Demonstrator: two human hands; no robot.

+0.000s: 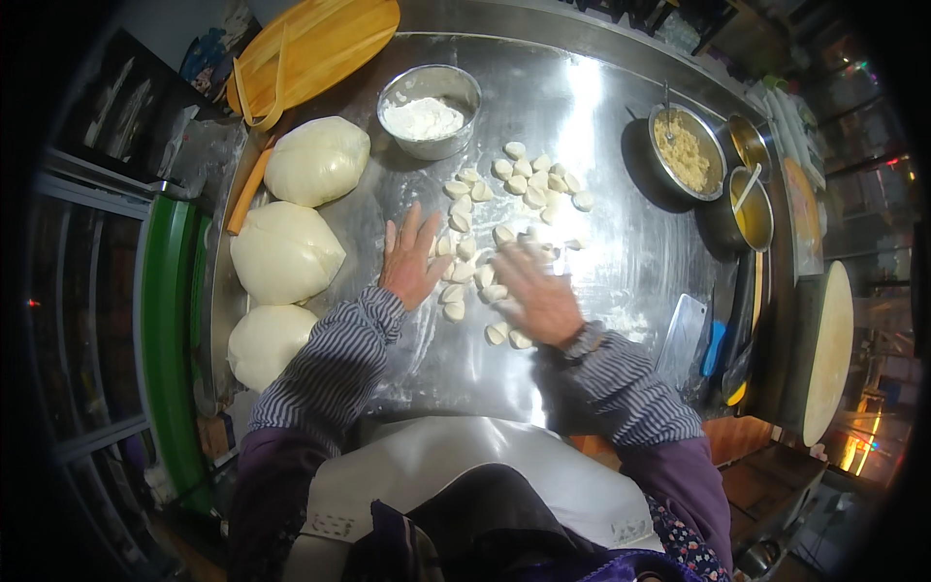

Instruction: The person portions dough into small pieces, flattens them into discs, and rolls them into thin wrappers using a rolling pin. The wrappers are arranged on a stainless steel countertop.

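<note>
Small pale dough pieces point(534, 197) lie scattered in loose groups over the middle of a floury steel worktop point(407, 364). My left hand point(413, 262) is spread flat at the left edge of the pieces, its fingers apart and nothing in its grasp. Among the pieces to the right, my right hand point(539, 293) reaches out palm down. Motion smears its fingers, but they look stretched out, and they hide some dough beneath them. Three big smooth dough mounds point(286, 252) stand in a column left of my left hand.
A metal bowl of white flour point(424, 118) stands at the back. At right are a bowl of crumbly yellowish filling point(685, 153), a pot with a spoon point(749, 209), a cleaver point(682, 335) and a blue-handled tool point(714, 349). A wooden board point(330, 48) leans at the back left.
</note>
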